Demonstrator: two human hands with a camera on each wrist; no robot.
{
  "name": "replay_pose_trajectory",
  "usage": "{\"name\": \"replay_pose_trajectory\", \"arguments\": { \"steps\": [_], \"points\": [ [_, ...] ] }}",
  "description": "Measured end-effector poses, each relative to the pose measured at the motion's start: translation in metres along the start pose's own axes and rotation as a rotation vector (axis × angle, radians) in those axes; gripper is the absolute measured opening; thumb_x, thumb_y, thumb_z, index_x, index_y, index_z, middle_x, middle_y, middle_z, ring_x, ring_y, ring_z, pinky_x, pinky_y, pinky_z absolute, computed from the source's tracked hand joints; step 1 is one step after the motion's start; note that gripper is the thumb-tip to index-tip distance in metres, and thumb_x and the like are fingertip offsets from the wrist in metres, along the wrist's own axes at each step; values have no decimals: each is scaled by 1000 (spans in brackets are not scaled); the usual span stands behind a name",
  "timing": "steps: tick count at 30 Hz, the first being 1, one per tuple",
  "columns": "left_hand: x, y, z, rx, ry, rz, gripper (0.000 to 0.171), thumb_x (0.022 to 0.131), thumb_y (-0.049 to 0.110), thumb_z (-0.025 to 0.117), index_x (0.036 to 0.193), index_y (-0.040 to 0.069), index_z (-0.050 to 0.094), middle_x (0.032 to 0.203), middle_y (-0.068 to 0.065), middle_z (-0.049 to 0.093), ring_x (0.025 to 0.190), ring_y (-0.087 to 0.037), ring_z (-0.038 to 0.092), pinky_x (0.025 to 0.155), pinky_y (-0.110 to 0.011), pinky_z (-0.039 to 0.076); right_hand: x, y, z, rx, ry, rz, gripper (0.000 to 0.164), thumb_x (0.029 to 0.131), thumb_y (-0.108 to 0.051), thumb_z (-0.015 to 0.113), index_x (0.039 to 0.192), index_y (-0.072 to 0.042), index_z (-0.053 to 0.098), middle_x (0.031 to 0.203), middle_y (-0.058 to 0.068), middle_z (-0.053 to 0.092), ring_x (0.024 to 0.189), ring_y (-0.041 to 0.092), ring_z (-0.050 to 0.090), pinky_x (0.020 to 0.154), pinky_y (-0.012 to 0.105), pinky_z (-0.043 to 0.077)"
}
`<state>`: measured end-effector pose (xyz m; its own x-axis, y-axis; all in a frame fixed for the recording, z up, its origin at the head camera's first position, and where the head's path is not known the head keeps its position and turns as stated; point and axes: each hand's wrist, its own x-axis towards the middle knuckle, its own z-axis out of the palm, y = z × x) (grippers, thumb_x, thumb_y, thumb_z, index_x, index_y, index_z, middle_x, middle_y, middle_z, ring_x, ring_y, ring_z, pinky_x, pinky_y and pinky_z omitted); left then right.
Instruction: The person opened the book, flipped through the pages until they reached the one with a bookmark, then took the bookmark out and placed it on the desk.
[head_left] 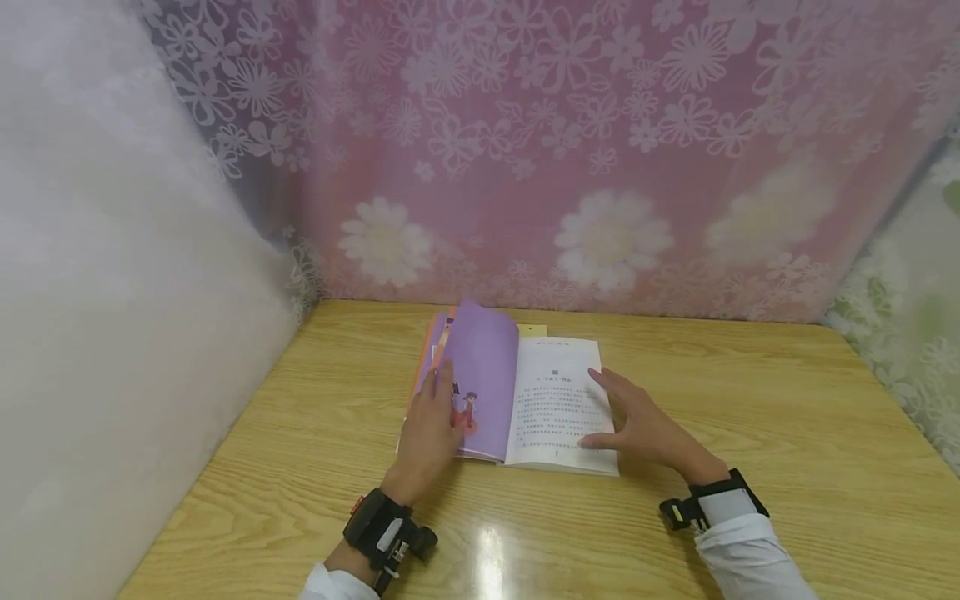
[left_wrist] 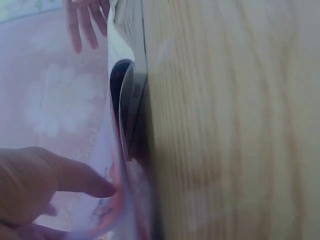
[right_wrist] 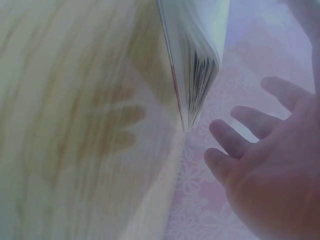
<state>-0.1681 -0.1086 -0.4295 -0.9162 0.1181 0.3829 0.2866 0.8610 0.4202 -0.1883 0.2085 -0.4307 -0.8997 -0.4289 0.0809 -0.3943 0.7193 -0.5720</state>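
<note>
An open book (head_left: 558, 404) lies on the wooden table, its right page white with printed lines of text. On its left side a purple page (head_left: 483, 354) with a small cartoon figure near the bottom curves upward. My left hand (head_left: 427, 429) rests on this purple side near the outer edge, fingers extended; the left wrist view has its thumb (left_wrist: 85, 179) against the page. At the right page's outer edge, my right hand (head_left: 645, 425) spreads its thumb and fingers. In the right wrist view its fingers (right_wrist: 227, 140) are loosely extended beside the fanned page edges.
The wooden table (head_left: 300, 450) reaches back to a pink flowered curtain (head_left: 480, 150). Whitish sheeting (head_left: 135, 250) hangs along the left side, and a pale floral one (head_left: 918, 333) on the right. Something yellow (head_left: 533, 331) shows behind the book's top edge.
</note>
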Motion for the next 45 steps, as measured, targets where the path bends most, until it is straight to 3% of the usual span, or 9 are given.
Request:
{"name": "replay_pose_trajectory", "arguments": {
  "steps": [4,8,13,19,28,37,45],
  "points": [
    [-1,-5,0,26,-83,0,80,65,1,63,139,3,31,136,-36,31,112,-47,43,83,-53,45,-1,1,0,-4,-8,5,104,64,-65,65,145,-18,19,149,22,16,133,40,15,99,65,18],
    [0,-10,3,52,-123,72,72,66,2,62,134,6,40,138,-35,30,122,-49,33,97,-56,32,-2,3,0,-5,-2,-2,104,64,-64,66,144,-15,21,149,23,16,133,41,15,99,65,18],
    [1,-12,6,3,-238,158,61,76,2,55,135,7,40,142,-24,32,129,-37,30,103,-46,30,-3,7,0,1,-13,-13,104,63,-61,68,144,-13,22,149,25,14,133,42,13,99,65,17],
    [-2,-12,2,35,-371,177,48,85,9,49,133,7,44,138,-20,41,127,-32,36,103,-41,31,0,14,1,-9,-49,-16,107,60,-63,69,144,-16,21,150,23,7,134,41,8,99,65,18],
    [-4,-15,1,63,-346,175,43,86,16,51,128,6,49,132,-20,48,123,-31,41,99,-40,36,4,16,-1,-28,-124,-38,113,56,-60,73,145,-14,19,151,24,1,134,43,6,100,65,16],
    [-6,-18,3,41,-335,152,48,79,6,52,127,6,50,132,-18,48,121,-30,43,98,-39,37,7,14,-1,-31,-184,-78,107,62,-55,72,142,-3,23,148,25,16,132,47,10,102,63,15],
    [-8,-15,6,56,-308,119,47,78,9,55,125,10,52,133,-17,47,120,-32,43,95,-42,40,12,13,1,-16,-108,-49,95,66,-52,71,138,-2,33,143,24,32,129,44,23,103,58,20]
  ]
}}
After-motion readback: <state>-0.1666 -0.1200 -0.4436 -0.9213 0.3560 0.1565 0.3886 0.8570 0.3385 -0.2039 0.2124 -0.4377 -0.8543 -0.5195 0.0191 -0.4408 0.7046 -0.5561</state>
